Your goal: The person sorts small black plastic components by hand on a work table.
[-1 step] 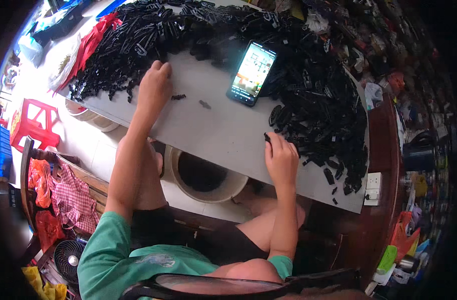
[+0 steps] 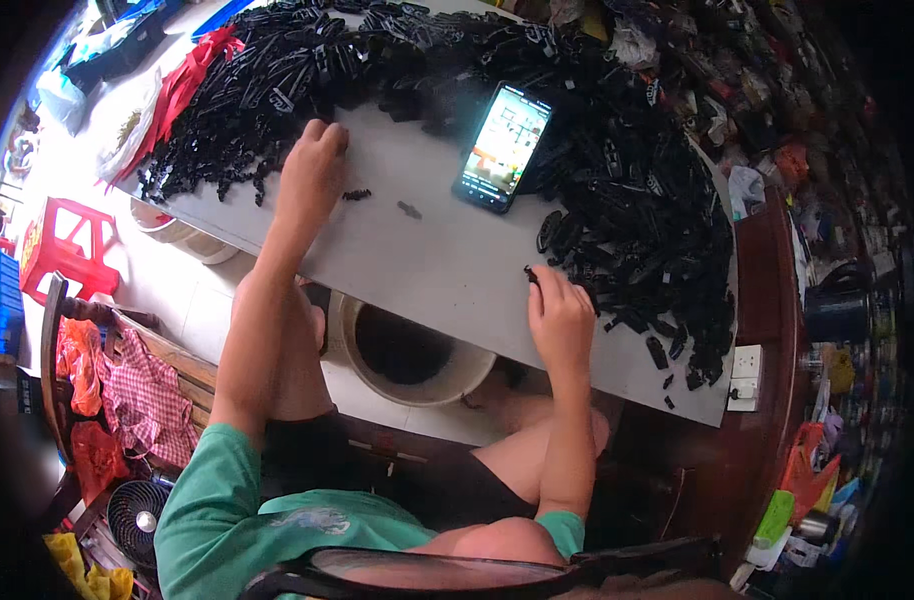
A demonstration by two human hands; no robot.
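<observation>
On the white tabletop (image 2: 427,250), my right hand (image 2: 562,315) pinches a small black plastic piece (image 2: 530,275) between thumb and fingertips. My left hand (image 2: 317,165) is closed at the inner edge of a heap of small black plastic pieces (image 2: 217,150); whatever its fingers hold is hidden. Just right of that wrist lies one small toothed black piece (image 2: 357,195), with a grey smudge-like item (image 2: 409,210) farther along. Long, slotted black pieces (image 2: 637,200) are heaped to the right, beyond my right hand.
A lit phone (image 2: 502,150) rests against the black heap at the table's far middle. Below the near edge stands a round tub (image 2: 377,385) with dark contents, between my legs. A red stool (image 2: 72,250) is at left, and a white socket block (image 2: 745,378) at right.
My right hand and its black piece have shifted very slightly left. My left hand has moved very slightly right, still at the heap's edge.
</observation>
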